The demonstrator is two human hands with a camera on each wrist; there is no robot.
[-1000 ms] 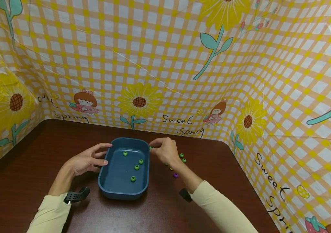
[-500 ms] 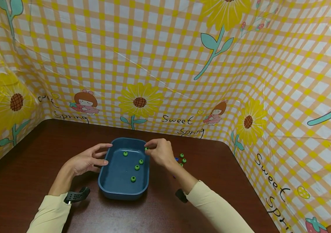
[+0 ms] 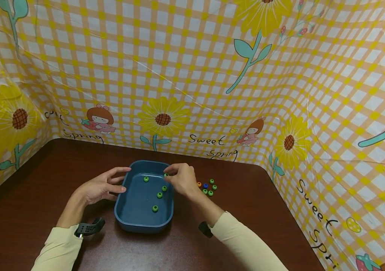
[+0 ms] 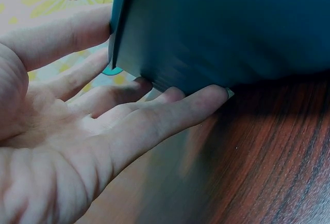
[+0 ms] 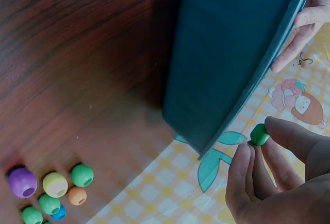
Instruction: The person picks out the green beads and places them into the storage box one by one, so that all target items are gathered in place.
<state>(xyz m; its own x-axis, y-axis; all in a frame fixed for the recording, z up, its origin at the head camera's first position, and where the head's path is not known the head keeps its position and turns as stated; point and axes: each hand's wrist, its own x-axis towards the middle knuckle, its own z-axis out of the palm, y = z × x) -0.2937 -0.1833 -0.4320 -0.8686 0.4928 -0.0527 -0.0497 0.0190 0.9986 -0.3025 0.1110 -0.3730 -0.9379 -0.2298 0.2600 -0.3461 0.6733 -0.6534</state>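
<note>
The right hand (image 3: 183, 180) pinches a small round green plastic bead (image 3: 166, 175) above the rounded rectangular blue plastic tray (image 3: 134, 220), whose long axis runs away from the person on the dark wooden table (image 3: 60, 162), while the left hand (image 3: 101, 185), fingers straight, touches its left wall.

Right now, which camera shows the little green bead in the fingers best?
The right wrist view: the green bead sits large, pinched by the right hand. The head view shows it as a tiny dot. The left wrist view misses it.
</note>
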